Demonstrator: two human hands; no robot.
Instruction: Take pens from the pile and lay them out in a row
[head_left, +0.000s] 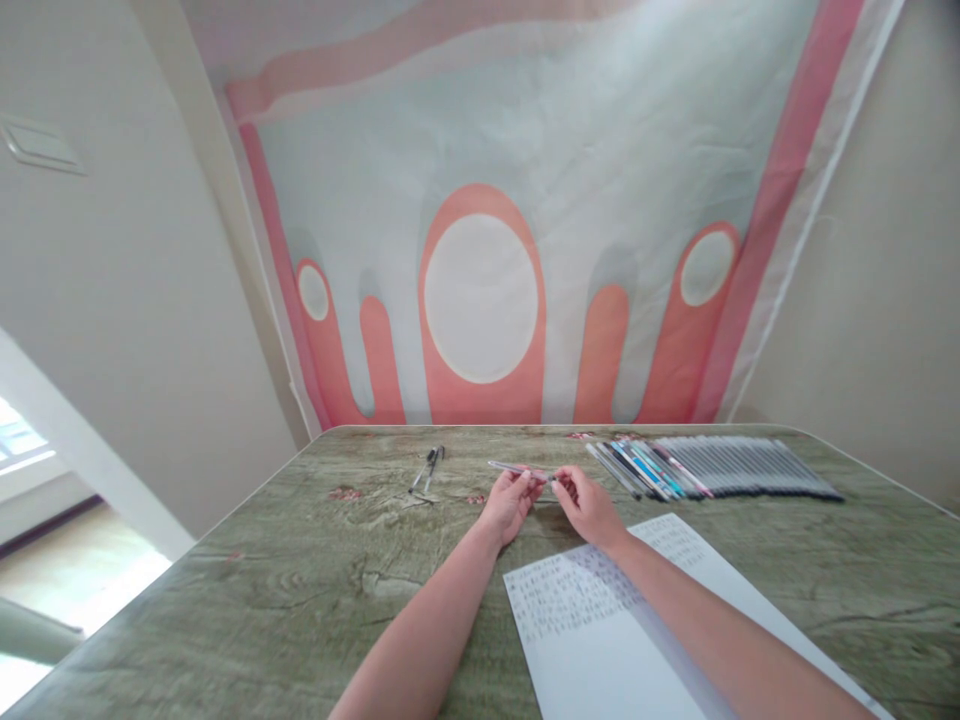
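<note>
- Left hand (512, 503): thumb and fingers clamped on a pen (505, 466), gripping it along the barrel
- Right hand (581, 500): thumb and fingertips pinched together on the dark end of the same pen
- Pen position: held crosswise above the desk (300, 600), nearer its far edge than its near side, about midway between the far left and far right corners; pale end pointed left
- Two black-capped pens (434, 469) lay on the desk to the left of the hands, close together, capped ends toward the far edge
- Coloured pens (652, 470), blue, teal and pinkish among them, lay side by side right of the right hand, near the far edge
- Grey pens (750, 468) continued that row toward the far right corner, dark ends toward the near side
- Paper (585, 660) lay at the near side, right of the middle, under the right forearm; rows of handwriting covered its far part, words too small to read
- Pink-and-pale cloth (480, 300) hung beyond the far edge
</note>
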